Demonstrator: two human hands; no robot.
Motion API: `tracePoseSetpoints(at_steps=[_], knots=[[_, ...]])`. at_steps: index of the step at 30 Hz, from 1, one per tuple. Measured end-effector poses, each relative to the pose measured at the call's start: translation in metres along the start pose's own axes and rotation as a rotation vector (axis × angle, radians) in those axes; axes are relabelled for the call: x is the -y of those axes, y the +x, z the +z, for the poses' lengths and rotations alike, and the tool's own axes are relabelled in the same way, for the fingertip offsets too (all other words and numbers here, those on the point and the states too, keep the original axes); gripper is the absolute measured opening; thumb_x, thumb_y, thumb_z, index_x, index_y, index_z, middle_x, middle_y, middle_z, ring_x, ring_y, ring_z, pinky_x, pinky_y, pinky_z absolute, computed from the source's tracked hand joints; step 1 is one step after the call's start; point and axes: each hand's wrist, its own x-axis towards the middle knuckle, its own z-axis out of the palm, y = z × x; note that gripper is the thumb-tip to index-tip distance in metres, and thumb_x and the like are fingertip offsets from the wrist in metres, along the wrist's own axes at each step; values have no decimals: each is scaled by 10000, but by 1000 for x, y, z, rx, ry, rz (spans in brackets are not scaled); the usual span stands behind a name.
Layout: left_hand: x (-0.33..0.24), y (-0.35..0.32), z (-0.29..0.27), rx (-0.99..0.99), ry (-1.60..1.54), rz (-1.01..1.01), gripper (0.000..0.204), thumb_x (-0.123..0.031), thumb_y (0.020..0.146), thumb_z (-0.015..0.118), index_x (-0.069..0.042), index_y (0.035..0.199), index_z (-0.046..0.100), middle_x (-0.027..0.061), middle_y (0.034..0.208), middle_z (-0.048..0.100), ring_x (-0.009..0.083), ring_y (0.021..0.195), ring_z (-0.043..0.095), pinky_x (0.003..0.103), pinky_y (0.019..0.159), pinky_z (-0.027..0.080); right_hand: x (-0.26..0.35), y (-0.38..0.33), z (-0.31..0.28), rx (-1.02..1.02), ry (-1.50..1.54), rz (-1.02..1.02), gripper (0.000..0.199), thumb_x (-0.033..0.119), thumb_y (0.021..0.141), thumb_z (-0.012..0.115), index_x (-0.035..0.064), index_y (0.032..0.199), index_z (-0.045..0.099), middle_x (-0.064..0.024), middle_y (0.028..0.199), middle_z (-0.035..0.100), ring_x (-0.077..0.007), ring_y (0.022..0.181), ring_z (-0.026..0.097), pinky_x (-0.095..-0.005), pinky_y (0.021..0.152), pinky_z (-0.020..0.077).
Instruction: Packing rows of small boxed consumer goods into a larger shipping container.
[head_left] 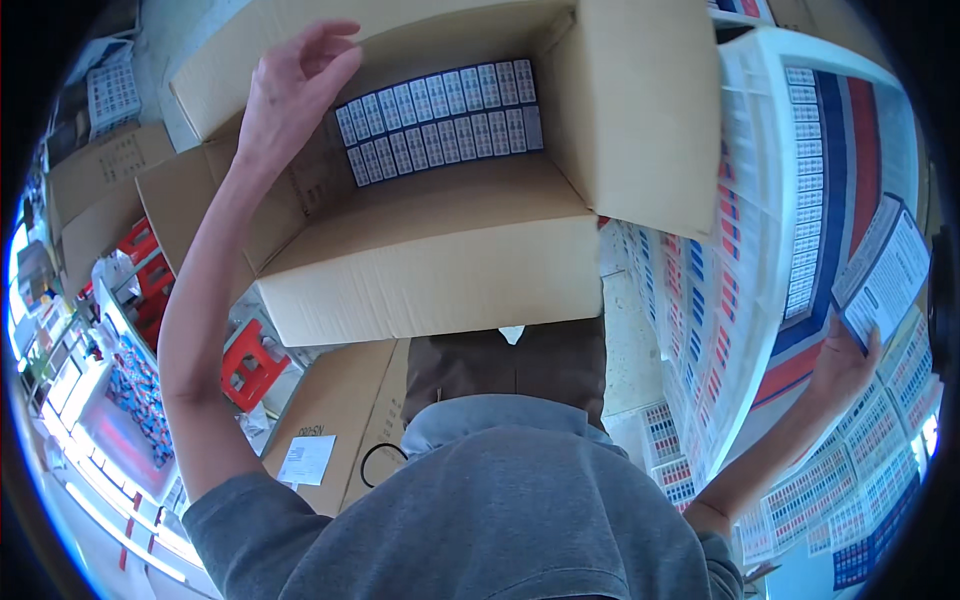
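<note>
A large open cardboard box (pixel 430 285) stands in front of me with its flaps spread. Two rows of small blue-and-white packets (pixel 440 105) lie side by side on its bottom, toward the far side. Over the box's left rear part hovers my left hand (pixel 290 90), empty, its thumb and fingers apart. Out at the right, my right hand (pixel 848 368) grips the lower end of a flat blue-and-white printed pack (pixel 885 270). That pack is tilted, beside a white plastic crate (pixel 745 250); the crate holds a row of similar packets (pixel 805 200).
Stacks of printed packets (pixel 850 470) lie at the lower right. Red plastic stools (pixel 250 365) stand at the left, near a flattened cardboard sheet (pixel 335 400) with a white label. More cardboard boxes (pixel 105 180) are at the far left.
</note>
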Motion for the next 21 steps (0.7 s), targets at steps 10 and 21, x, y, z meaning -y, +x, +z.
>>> tracePoseSetpoints(at_steps=[10,21], knots=[[-215,61,141,77,-125,103,281,-120,831,572,0,1084,561,59,902,617,102,840,572,228,735,466,-113,95,-144,-149,-170,554,269,187,776,568,2,971,549,-107,926,591,-205,815,573,-306,709,480],[-355,106,301,338,136,619,249,-116,781,582,4,999,560,171,907,613,275,787,616,338,689,485,-239,170,-180,-58,-405,640,402,208,696,633,-46,981,508,-139,884,587,-205,751,597,-316,589,520]])
